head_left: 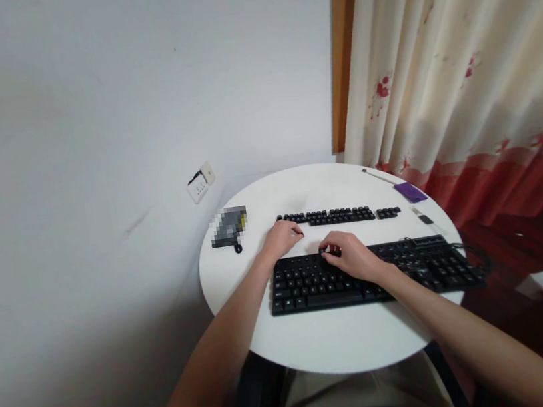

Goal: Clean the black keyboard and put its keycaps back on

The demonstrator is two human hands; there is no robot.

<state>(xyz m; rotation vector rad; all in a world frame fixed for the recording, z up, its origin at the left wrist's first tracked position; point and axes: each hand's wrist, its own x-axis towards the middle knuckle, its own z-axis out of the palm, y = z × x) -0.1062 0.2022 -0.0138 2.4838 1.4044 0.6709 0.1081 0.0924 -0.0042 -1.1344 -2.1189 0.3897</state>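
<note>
A black keyboard lies along the near half of a round white table, with part of its top row under my right hand. The fingers of that hand are closed in a pinch on a small black keycap at the keyboard's top edge. My left hand is just beyond the keyboard's upper left, thumb and fingers closed around a small dark keycap. Behind both hands, loose black keycaps are lined up in rows, with a shorter group to their right.
A blurred-out dark item lies at the table's left. At the right are a purple cloth, a thin stick-like brush and a small black-and-clear tool. The keyboard cable hangs over the right edge. A wall socket sits behind.
</note>
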